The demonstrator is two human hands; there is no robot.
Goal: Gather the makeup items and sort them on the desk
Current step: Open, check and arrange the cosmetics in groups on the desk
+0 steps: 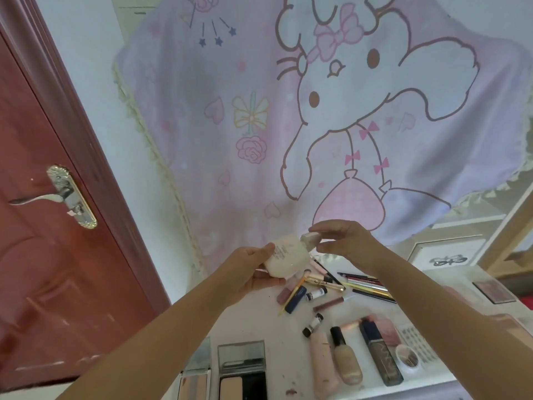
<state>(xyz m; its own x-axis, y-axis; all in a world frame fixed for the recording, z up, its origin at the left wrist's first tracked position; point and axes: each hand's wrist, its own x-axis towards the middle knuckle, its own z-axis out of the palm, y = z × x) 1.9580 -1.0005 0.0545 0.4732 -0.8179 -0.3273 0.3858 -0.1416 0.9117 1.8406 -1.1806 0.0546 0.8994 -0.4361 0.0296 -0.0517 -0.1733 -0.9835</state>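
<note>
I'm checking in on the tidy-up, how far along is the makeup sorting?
Partly done: bottles lie side by side and pencils are grouped on the white desk. In hand: the left hand holds a cream bottle; the right hand pinches its cap. Left: scattered small tubes.

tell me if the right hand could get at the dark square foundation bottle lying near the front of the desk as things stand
Probably not straight away: the right hand pinches the cap of the cream bottle that the left hand holds up. The dark foundation bottle lies uncovered below the right forearm, so once freed, the way looks open.
</note>
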